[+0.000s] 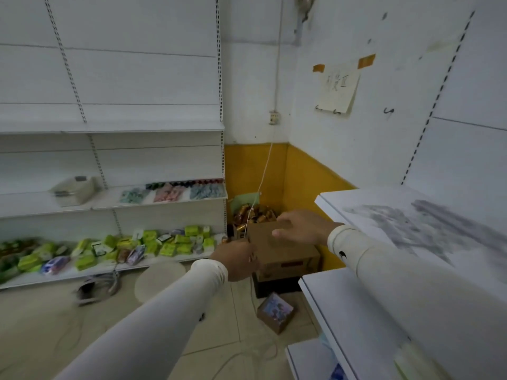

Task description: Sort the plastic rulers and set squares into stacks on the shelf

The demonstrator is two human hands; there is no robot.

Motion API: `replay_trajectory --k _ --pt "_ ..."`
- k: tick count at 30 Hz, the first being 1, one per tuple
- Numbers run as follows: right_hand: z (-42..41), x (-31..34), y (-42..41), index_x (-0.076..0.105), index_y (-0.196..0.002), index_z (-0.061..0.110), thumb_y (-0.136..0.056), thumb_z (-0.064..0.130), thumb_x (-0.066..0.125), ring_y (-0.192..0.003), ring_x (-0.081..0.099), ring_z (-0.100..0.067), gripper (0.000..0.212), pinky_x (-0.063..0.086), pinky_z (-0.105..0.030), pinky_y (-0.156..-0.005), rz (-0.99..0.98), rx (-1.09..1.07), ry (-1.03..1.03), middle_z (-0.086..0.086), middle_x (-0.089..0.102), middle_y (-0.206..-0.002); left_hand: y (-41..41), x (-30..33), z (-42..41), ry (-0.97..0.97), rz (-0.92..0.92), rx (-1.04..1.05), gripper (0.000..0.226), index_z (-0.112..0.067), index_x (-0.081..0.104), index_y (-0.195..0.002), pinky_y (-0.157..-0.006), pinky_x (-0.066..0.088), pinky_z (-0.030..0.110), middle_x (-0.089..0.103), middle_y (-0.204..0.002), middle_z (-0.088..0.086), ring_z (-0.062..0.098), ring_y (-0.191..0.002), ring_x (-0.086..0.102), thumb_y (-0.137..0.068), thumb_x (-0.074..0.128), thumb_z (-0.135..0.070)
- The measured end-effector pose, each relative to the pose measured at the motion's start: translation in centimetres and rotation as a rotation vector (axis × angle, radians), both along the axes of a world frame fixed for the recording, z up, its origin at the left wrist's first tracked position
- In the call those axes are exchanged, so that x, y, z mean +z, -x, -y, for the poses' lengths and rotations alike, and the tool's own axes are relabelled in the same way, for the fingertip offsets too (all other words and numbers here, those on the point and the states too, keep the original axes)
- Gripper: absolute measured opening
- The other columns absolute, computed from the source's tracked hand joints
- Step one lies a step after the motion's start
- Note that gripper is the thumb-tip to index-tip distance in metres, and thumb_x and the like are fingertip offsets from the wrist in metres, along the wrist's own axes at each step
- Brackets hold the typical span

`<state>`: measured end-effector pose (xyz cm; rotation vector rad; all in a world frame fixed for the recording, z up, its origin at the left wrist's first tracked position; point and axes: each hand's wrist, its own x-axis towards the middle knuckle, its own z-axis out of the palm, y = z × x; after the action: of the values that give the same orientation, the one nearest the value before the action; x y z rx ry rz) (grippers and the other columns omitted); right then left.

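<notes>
Far left of both hands, a wall shelf (pixel 115 266) holds green packets (pixel 167 249). The left hand (pixel 238 259) reaches to the left side of a brown cardboard box (pixel 277 246); whether its fingers grip the box cannot be told. The right hand (pixel 299 227) rests on the box's top with fingers loosely spread, thumb on its near face. Right of that hand stands a white shelf (pixel 384 215), smudged grey. No rulers or set squares can be made out.
</notes>
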<state>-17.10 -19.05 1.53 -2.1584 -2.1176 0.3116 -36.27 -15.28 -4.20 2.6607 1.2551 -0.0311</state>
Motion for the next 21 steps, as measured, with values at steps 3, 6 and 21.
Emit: replay_trajectory --k 3,6,21 --pt "-6.3 -0.6 -1.4 0.052 -0.135 0.020 -0.091 0.058 0.049 -0.122 0.051 -0.020 0.057 0.043 -0.039 -0.101 -0.024 0.020 -0.021 0.000 0.053 -0.138 -1.6 -0.5 -5.9 -0.011 0.014 0.013 0.032 -0.025 0.060 -0.109 -0.084 0.052 0.038 0.062 -0.113 0.001 0.023 -0.098 0.060 -0.090 0.050 -0.048" --pt "-12.8 -0.5 -4.3 0.055 -0.130 0.016 -0.092 0.055 0.050 -0.118 0.053 -0.023 0.055 0.045 -0.041 -0.099 -0.030 0.037 -0.042 -0.004 0.056 -0.133 -4.2 -0.1 -11.8 -0.041 0.011 0.027 0.027 -0.026 0.060 -0.105 -0.080 0.051 0.035 0.061 -0.110 0.000 0.023 -0.094 0.060 -0.090 0.051 -0.047" --pt "-29.6 1.5 -23.7 0.042 -0.142 0.018 -0.093 0.056 0.049 -0.131 0.043 -0.020 0.062 0.038 -0.037 -0.107 -0.148 -0.240 -0.073 -0.001 0.043 -0.147 -22.5 2.6 -34.9 -0.052 -0.057 -0.201 0.033 -0.021 0.059 -0.114 -0.084 0.051 0.036 0.061 -0.112 0.001 0.021 -0.096 0.060 -0.096 0.046 -0.046"
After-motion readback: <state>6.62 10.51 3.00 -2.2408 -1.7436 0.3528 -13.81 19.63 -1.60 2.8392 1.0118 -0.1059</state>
